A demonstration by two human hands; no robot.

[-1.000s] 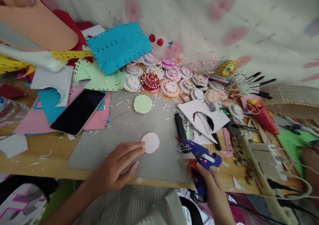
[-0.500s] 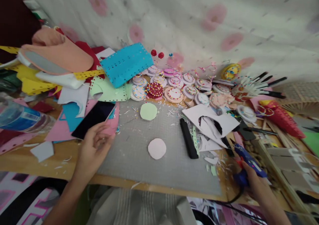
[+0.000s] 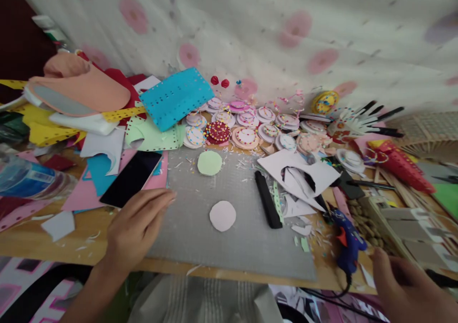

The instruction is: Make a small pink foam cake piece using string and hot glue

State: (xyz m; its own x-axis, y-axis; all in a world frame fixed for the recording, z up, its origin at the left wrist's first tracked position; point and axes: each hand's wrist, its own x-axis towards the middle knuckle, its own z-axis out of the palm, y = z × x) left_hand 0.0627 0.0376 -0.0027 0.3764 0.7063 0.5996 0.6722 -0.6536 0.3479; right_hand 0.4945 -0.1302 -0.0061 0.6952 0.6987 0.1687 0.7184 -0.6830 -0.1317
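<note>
My left hand (image 3: 138, 227) hovers over the left edge of the grey cutting mat (image 3: 189, 242), fingers stretched forward, holding nothing I can see. Just beyond it lies a black phone (image 3: 132, 177). On the mat rest a pale pink disc (image 3: 222, 216) and, farther back, a light green disc (image 3: 209, 163). At the lower right, my right hand (image 3: 408, 285) is empty, its thumb apart from the partly hidden fingers. A blue glue gun (image 3: 348, 242) with a red trigger lies on the table to its left, apart from the hand.
A black cutter (image 3: 267, 199) lies beside cut white sheets (image 3: 300, 170). Several small decorated hats (image 3: 246, 137) line the back. Coloured foam sheets (image 3: 175, 98) and a plastic bottle (image 3: 32, 177) crowd the left. A wooden tray (image 3: 379, 223) stands at the right.
My right hand has let go of the glue gun and drawn back to the lower right. My left hand has moved slightly forward and right over the mat, its fingers straighter.
</note>
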